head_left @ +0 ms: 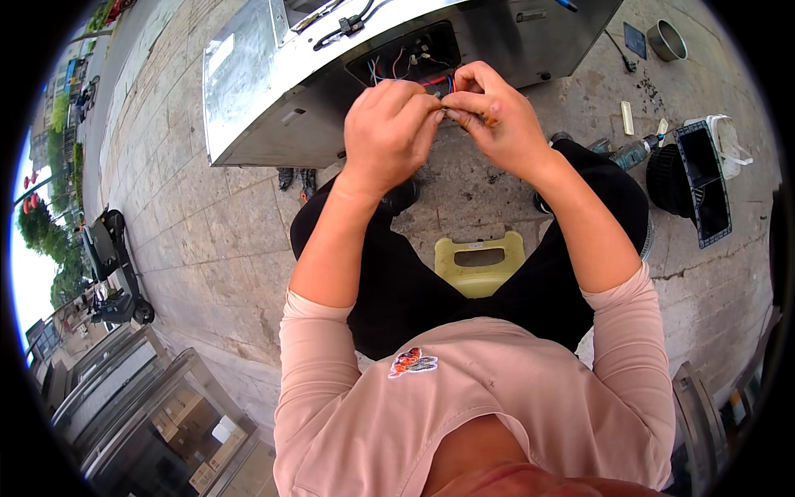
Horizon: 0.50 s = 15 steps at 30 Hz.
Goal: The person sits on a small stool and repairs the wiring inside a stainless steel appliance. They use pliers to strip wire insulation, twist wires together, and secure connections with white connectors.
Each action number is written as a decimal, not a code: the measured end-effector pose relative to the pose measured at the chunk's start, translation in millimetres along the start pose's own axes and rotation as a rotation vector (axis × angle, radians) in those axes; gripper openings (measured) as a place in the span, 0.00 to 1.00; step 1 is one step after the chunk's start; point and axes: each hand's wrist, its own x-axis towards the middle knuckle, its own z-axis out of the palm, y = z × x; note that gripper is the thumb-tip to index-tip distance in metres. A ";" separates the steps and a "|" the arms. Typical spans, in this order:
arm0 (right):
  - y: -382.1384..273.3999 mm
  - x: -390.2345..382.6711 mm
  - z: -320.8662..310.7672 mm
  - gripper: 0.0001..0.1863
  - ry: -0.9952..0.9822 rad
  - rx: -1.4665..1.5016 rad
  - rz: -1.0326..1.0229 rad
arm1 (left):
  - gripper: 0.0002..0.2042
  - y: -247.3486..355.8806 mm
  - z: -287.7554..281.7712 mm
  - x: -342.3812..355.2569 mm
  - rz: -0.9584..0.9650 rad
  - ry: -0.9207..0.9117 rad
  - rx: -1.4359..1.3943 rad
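Observation:
My left hand [391, 132] and my right hand [495, 124] meet in front of an open recess [381, 58] in the side of a stainless steel cabinet [265, 124]. Their thumbs and fingertips are pinched together on a tiny piece at what looks like a wire end, mostly hidden by the fingers. Red and blue wires [435, 81] run just behind the pinch, and thinner loose wires and connectors [418, 51] hang inside the recess. A black cord with a fitting [348, 26] lies on the cabinet's top.
A yellow plastic stool [479, 283] is between my legs. Rightward are a drill [633, 153], black divided tray [702, 186], white bucket [727, 141], metal pot [667, 41] and pale strip [627, 118]. Leftward are a parked scooter [116, 265], a street and a glazed metal case [178, 414].

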 end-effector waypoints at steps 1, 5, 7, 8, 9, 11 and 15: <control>-0.1 0.4 -1.8 0.06 0.026 -0.113 -0.092 | 0.06 2.7 3.7 -2.4 -0.063 -0.009 -0.034; -2.5 -0.2 -3.1 0.07 0.071 -0.339 -0.307 | 0.06 -18.9 7.6 -12.1 -1.154 -0.417 -1.422; -1.8 -1.1 -3.0 0.07 0.066 -0.278 -0.239 | 0.07 -13.6 6.6 -10.5 -1.123 -0.395 -1.152; -0.9 -1.4 -4.7 0.07 0.069 -0.214 -0.160 | 0.08 -6.6 4.4 -5.4 -1.098 -0.386 -1.022; 0.1 -1.5 -6.1 0.07 0.071 -0.149 -0.080 | 0.10 -6.9 2.2 -7.8 -0.755 -0.294 -0.831; 0.4 -1.2 -5.4 0.06 0.057 -0.046 -0.001 | 0.16 -3.7 -6.9 -1.7 -0.254 -0.095 -0.142; 3.9 -1.3 -3.7 0.05 0.030 0.097 0.087 | 0.15 -7.3 -2.9 3.7 0.121 -0.026 0.040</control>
